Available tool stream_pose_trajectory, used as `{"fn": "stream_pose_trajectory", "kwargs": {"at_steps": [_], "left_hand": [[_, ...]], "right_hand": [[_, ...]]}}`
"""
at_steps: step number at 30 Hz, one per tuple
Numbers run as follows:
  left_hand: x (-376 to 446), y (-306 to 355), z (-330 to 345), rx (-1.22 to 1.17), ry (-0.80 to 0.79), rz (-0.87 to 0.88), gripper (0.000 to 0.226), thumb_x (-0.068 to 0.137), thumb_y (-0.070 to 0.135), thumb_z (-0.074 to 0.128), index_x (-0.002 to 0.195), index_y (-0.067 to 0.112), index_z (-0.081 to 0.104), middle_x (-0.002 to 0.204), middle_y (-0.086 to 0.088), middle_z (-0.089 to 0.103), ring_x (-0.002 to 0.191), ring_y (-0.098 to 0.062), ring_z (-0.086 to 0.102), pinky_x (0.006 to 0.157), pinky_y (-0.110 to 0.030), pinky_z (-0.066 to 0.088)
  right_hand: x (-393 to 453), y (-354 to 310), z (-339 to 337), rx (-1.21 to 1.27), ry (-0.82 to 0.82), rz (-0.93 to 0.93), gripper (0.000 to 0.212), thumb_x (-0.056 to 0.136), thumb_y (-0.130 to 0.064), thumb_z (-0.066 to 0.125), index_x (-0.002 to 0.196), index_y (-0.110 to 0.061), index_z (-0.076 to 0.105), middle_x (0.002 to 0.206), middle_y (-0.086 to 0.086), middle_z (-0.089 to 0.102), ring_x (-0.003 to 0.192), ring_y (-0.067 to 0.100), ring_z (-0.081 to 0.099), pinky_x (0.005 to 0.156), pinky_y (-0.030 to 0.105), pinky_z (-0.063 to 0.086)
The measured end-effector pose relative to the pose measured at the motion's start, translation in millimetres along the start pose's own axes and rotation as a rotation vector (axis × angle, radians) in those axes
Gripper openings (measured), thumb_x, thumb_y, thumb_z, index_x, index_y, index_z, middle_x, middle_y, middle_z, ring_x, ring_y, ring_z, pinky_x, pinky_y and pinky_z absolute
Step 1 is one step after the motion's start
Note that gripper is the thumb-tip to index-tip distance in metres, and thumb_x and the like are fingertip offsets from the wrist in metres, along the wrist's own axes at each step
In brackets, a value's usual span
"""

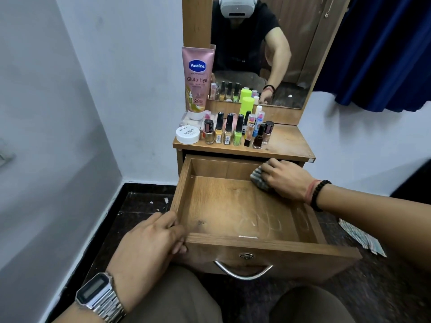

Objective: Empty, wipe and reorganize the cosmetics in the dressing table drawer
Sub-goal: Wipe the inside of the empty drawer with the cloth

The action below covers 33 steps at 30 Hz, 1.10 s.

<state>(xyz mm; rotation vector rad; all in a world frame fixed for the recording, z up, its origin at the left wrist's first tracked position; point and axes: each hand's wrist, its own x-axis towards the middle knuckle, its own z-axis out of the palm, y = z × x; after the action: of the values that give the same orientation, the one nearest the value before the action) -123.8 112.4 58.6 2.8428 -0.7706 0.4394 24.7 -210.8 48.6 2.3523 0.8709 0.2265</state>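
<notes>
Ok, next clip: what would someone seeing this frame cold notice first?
The pulled-out drawer, bare inside, fills the middle. The right hand presses a striped cloth into its far right corner, and the left hand grips the near left corner. Behind, on the dressing table top, nail polish bottles stand crowded beside a tall pink Vaseline tube.

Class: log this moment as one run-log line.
stage: wiping | left hand: grips drawer | right hand: presses cloth | cosmetics: on top
</notes>
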Motion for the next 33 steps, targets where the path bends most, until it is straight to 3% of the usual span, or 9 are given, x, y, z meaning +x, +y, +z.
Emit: {"fn": "stream_pose_trajectory", "kwargs": {"at_steps": [4,7,11,17,22,25,29,31,33], "left_hand": [[-1,-2,3,-0.012,0.002,0.011,0.059,0.055,0.027,0.087,0.059,0.029,0.028,0.067,0.011,0.048,0.058,-0.012,0.050,0.045,-0.022,0.030],[-1,-3,3,-0.007,0.005,0.017,0.055,0.057,0.027,0.086,0.058,0.029,0.031,0.068,0.011,0.049,0.059,-0.012,0.050,0.046,-0.022,0.029],[-1,0,2,-0.019,0.021,0.022,0.058,0.058,0.025,0.086,0.061,0.032,0.028,0.068,0.009,0.049,0.060,-0.013,0.050,0.044,-0.024,0.030],[-3,1,1,-0.025,0.019,0.032,0.052,0.058,0.023,0.086,0.061,0.033,0.035,0.068,0.008,0.050,0.060,-0.016,0.051,0.042,-0.025,0.030],[-4,-1,4,0.015,0.004,-0.008,0.039,0.061,0.027,0.083,0.055,0.023,0.045,0.072,0.009,0.052,0.064,-0.016,0.053,0.040,-0.027,0.038],[-4,-2,5,-0.002,0.007,-0.012,0.038,0.066,0.027,0.080,0.056,0.024,0.044,0.073,0.009,0.051,0.065,-0.016,0.052,0.042,-0.029,0.040],[-3,-2,4,-0.011,0.002,-0.007,0.044,0.066,0.025,0.081,0.058,0.026,0.038,0.073,0.008,0.050,0.065,-0.017,0.051,0.043,-0.030,0.039],[-3,-2,4,-0.005,0.000,0.000,0.051,0.063,0.024,0.083,0.059,0.027,0.033,0.072,0.007,0.050,0.064,-0.017,0.051,0.043,-0.030,0.040],[-2,-1,4,-0.006,0.000,0.010,0.054,0.062,0.024,0.084,0.059,0.027,0.030,0.071,0.007,0.049,0.063,-0.018,0.050,0.043,-0.030,0.040]], "right_hand": [[16,-11,1,-0.032,0.013,-0.101,0.041,0.102,-0.020,0.031,0.139,-0.008,0.045,0.145,0.012,0.038,0.133,0.032,0.034,0.100,0.038,0.043],[23,-10,4,-0.035,-0.049,-0.082,0.037,0.102,-0.024,0.033,0.132,-0.013,0.052,0.139,0.007,0.045,0.124,0.028,0.039,0.093,0.038,0.044],[6,7,6,-0.067,-0.281,-0.002,0.037,0.096,-0.039,0.037,0.102,-0.019,0.068,0.105,0.002,0.069,0.100,0.023,0.053,0.089,0.036,0.037],[-8,-1,-27,0.129,-0.613,-0.021,0.038,0.090,-0.050,0.044,0.095,-0.020,0.068,0.094,0.001,0.066,0.089,0.018,0.056,0.099,0.040,0.028],[-38,-26,-52,0.327,-0.907,-0.110,0.031,0.089,-0.044,0.052,0.092,-0.019,0.070,0.090,0.001,0.071,0.081,0.021,0.061,0.084,0.037,0.050],[-36,-19,-56,0.261,-0.791,-0.092,0.030,0.090,-0.043,0.055,0.099,-0.019,0.070,0.094,0.002,0.070,0.080,0.020,0.062,0.070,0.030,0.050],[-32,5,-34,0.255,-0.317,0.159,0.027,0.094,-0.035,0.044,0.101,-0.017,0.063,0.101,0.004,0.067,0.097,0.023,0.059,0.084,0.035,0.049],[-31,4,-18,0.494,-0.279,0.330,0.021,0.093,-0.030,0.045,0.101,-0.016,0.059,0.099,0.007,0.067,0.093,0.026,0.062,0.080,0.039,0.052],[-29,-8,-7,0.621,-0.382,0.329,0.029,0.093,-0.031,0.050,0.118,-0.019,0.055,0.107,0.008,0.067,0.095,0.026,0.063,0.081,0.037,0.053]]}}
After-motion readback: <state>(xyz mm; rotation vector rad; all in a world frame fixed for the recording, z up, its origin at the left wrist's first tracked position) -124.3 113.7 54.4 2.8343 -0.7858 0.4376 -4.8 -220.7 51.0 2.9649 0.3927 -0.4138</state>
